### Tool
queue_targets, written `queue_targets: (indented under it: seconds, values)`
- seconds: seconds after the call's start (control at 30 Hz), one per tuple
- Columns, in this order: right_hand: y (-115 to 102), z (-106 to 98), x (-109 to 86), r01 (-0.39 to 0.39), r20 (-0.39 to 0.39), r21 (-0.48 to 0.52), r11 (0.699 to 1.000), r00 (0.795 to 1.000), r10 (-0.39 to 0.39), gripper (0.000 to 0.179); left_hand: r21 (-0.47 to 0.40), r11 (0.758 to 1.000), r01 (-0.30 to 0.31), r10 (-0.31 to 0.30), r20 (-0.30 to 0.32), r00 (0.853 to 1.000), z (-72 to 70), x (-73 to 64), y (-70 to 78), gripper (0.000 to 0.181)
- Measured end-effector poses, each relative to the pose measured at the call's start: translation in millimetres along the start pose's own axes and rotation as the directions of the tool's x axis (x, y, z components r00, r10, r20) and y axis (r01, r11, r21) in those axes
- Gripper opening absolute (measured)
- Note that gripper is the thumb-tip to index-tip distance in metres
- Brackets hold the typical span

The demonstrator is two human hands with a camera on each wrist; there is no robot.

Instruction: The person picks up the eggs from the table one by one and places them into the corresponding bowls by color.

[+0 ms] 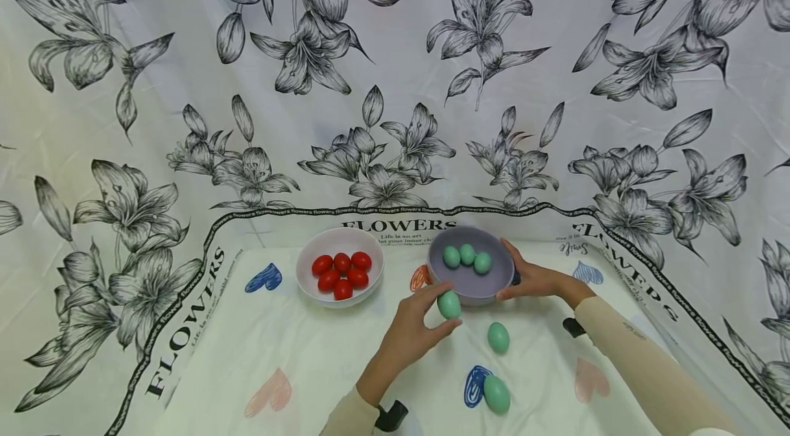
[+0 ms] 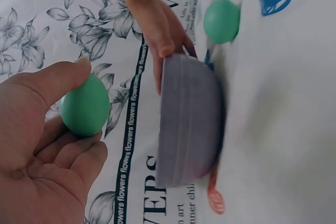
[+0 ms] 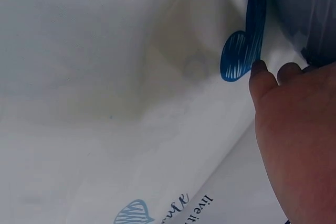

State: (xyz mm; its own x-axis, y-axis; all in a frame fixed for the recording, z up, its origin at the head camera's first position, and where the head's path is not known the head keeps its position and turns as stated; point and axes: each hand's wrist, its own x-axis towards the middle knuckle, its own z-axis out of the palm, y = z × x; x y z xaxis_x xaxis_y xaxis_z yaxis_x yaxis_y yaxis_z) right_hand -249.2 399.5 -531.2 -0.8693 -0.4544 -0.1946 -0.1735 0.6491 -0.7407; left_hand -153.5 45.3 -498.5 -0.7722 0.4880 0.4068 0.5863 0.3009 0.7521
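My left hand [image 1: 410,330] pinches a green egg [image 1: 449,305] between thumb and fingertips, close to the near left rim of a grey-purple bowl [image 1: 472,290]. In the left wrist view that egg [image 2: 85,106] shows whole, apart from the bowl [image 2: 189,124]. My right hand [image 1: 537,280] grips the bowl's right side with thumb and fingers spread along it; most of these fingers are hidden in the right wrist view. Inside the bowl lie 3 green eggs [image 1: 467,254]. Two more lie on the cloth, one nearer the bowl [image 1: 498,338] and one nearer me [image 1: 496,394].
A white bowl [image 1: 308,285] with several red egg-shaped pieces [image 1: 328,280] stands left of the grey-purple one. Both stand on a white cloth [image 1: 247,347] printed with hearts. A flower-printed curtain [image 1: 395,79] rises behind them.
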Motion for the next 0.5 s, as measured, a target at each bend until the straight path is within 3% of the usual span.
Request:
queue_targets:
  seconds: [0.17,0.33,0.5]
  values:
    - [0.3,-1.8,0.2,-0.012,0.001,0.006,1.000,1.000,0.012,0.127,0.034,0.999,-0.021,0.020,0.047,0.999,0.7,30.7,-5.9,0.066]
    - [-2.3,-0.4,-0.4,-0.009,0.013,0.032,0.999,1.000,0.009,0.127,0.135,0.990,-0.049,0.038,0.085,0.996,8.5,56.3,-13.2,0.066]
    - [-2.1,-0.6,0.2,-0.017,0.022,0.015,1.000,1.000,0.016,0.127,0.179,0.982,-0.062,0.037,0.137,0.990,18.6,82.3,-17.8,0.064]
